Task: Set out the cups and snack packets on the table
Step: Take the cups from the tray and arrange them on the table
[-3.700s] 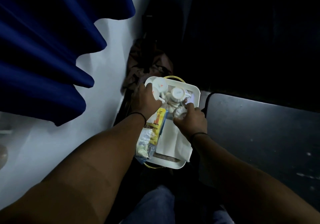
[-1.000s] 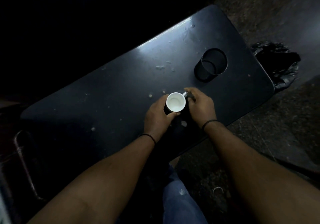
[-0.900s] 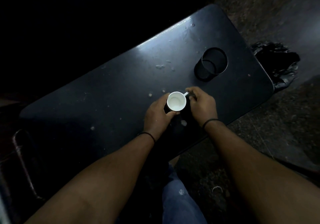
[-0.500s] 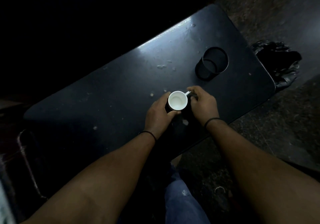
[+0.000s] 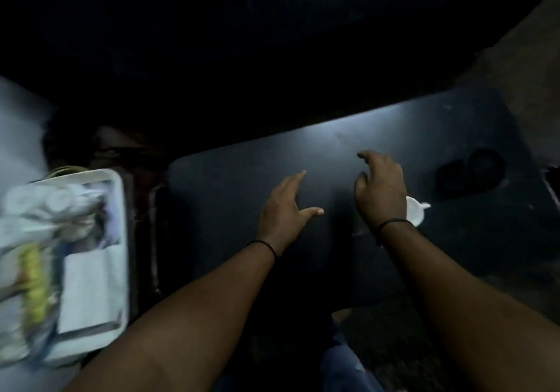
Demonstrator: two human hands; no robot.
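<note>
Now both hands hover empty, the left hand (image 5: 286,206) spread, the right hand (image 5: 380,190) loosely curled. One cup (image 5: 414,214) stands just beyond the right wrist; the tray (image 5: 116,179) left of them likely gets reached next.

A round recess (image 5: 472,173) is sunk into the dark worktop near its right end. A folded white napkin (image 5: 88,288) lies in the near part of the white tray (image 5: 122,240), which sits well left of the worktop and is motion-blurred
</note>
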